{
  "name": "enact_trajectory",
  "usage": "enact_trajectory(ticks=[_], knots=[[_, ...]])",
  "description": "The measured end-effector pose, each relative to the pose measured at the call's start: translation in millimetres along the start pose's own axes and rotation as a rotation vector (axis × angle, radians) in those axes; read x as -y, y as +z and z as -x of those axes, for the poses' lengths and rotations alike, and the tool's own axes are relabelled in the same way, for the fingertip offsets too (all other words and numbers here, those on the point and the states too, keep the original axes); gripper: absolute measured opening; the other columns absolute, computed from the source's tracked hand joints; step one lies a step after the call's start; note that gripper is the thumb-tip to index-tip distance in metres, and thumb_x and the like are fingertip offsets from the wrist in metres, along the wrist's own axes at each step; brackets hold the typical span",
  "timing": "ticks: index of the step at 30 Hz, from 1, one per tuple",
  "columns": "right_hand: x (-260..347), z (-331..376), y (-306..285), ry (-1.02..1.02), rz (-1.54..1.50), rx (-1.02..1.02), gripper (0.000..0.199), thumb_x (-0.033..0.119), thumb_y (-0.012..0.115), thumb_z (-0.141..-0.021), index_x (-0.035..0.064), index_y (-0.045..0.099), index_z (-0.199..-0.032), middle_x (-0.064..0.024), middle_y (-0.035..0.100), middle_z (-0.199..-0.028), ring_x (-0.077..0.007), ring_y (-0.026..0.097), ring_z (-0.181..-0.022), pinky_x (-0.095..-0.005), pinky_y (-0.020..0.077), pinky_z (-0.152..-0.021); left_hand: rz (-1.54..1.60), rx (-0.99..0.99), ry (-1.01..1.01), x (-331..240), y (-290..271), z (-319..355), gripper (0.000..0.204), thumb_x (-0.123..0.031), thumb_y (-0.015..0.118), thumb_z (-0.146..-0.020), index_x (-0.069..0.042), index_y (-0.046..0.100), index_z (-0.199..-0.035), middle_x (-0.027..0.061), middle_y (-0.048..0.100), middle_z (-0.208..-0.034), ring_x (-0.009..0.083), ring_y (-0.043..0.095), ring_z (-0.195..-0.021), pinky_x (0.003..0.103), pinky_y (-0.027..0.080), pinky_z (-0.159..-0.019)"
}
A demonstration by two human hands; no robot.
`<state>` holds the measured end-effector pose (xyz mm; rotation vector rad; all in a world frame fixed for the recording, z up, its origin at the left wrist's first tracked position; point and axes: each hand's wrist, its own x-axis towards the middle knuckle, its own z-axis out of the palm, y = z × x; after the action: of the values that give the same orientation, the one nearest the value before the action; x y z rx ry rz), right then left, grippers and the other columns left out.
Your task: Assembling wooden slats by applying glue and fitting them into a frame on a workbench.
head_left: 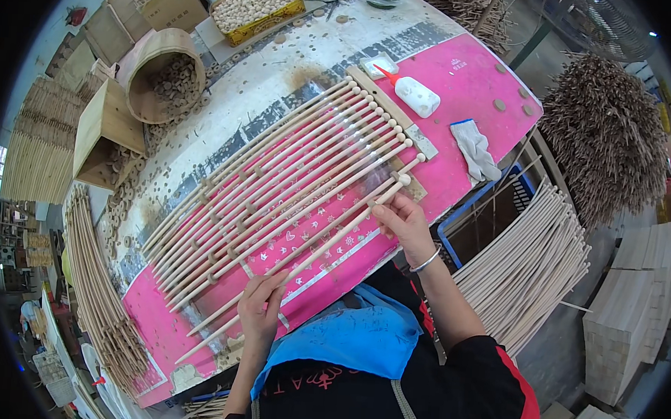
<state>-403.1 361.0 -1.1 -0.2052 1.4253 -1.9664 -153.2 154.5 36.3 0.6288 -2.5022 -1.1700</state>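
Observation:
My left hand [260,309] and my right hand [401,224] are both closed on a long pale wooden stick [326,244] with a ball at one end. The right fingers pinch it just below the ball [404,180]; the left fingers grip it lower down. It slants across the near edge of the pink mat [364,250]. Beyond it lie several similar ball-ended sticks [308,143], side by side. Small wooden rings [231,249] sit on or among them. Near the ball ends is a wooden strip [383,98].
Behind the sticks are a white squeeze bottle [417,98] with a red tip and a white glove [475,150]. A wooden tub [139,97] and a box [100,140] hold rings. A yellow box [265,28] holds wooden balls. Bundled sticks [526,265] flank the table, beside a blue crate [449,238].

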Motion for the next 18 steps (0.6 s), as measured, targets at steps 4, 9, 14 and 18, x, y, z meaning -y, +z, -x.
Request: enact_trajectory(ticks=[4, 9, 14, 18], knots=[[-4.6, -8.5, -10.7, -0.079, 0.195, -0.147, 0.019, 0.021, 0.077, -0.100, 0.0037, 0.072, -0.106, 0.0050, 0.065, -0.079, -0.0025, 0.055, -0.066, -0.0205, 0.0421, -0.057, -0.045, -0.002, 0.058, 1.9, 9.8, -10.4, 0.027, -0.001, 0.073, -0.092, -0.004, 0.078, -0.118, 0.0112, 0.069, -0.095, 0.0243, 0.067, -0.082, 0.034, 0.053, -0.073], [1.8, -15.3, -32.7, -0.185, 0.193, -0.314, 0.017, 0.019, 0.075, -0.102, 0.0028, 0.070, -0.102, 0.0042, 0.065, -0.080, -0.0024, 0.057, -0.069, -0.0198, 0.0442, -0.059, -0.093, 0.000, 0.045, -2.7, 27.5, -45.6, 0.026, -0.003, 0.072, -0.094, -0.005, 0.078, -0.120, 0.0109, 0.068, -0.094, 0.0250, 0.068, -0.087, 0.035, 0.053, -0.075], [-3.9, -17.4, -44.4, -0.244, 0.263, -0.320, 0.015, 0.018, 0.072, -0.104, 0.0031, 0.071, -0.106, 0.0039, 0.066, -0.085, -0.0035, 0.060, -0.074, -0.0209, 0.0470, -0.064, -0.122, -0.036, 0.150, 1.7, 46.7, -75.5, 0.025, -0.003, 0.072, -0.095, -0.005, 0.077, -0.119, 0.0107, 0.068, -0.097, 0.0258, 0.068, -0.089, 0.038, 0.053, -0.077], [-8.5, -15.2, -48.5, -0.203, 0.259, -0.307, 0.015, 0.017, 0.070, -0.105, 0.0030, 0.072, -0.109, 0.0036, 0.066, -0.086, -0.0039, 0.061, -0.076, -0.0208, 0.0476, -0.065, -0.141, -0.023, 0.158, 5.8, 58.5, -83.8, 0.025, -0.003, 0.071, -0.095, -0.006, 0.077, -0.119, 0.0097, 0.068, -0.098, 0.0267, 0.067, -0.089, 0.038, 0.054, -0.078]])
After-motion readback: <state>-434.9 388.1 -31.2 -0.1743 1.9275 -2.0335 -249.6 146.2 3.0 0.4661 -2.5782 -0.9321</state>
